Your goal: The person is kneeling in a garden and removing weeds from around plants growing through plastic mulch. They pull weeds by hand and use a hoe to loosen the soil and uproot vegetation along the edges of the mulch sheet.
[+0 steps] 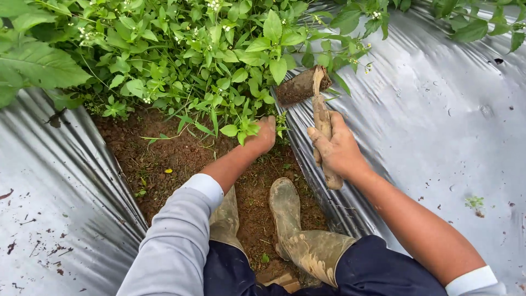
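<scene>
My right hand (pixel 338 149) grips the muddy wooden handle of a short hand hoe (pixel 307 85). Its soil-caked blade is raised over the edge of the weeds. My left hand (pixel 264 134) is closed around the base of a leafy green weed (pixel 241 129) at the soil line. A thick patch of weeds (pixel 197 55) with tiny white flowers fills the furrow ahead. Bare brown soil (pixel 164 159) lies between the weeds and my muddy rubber boots (pixel 290 225).
Silver plastic mulch sheets slope up on the left (pixel 60 208) and on the right (pixel 438 120) of the narrow furrow. Bits of soil and dry debris speckle them. A small green sprout (pixel 474 203) pokes through the right sheet. More leaves hang at the top right.
</scene>
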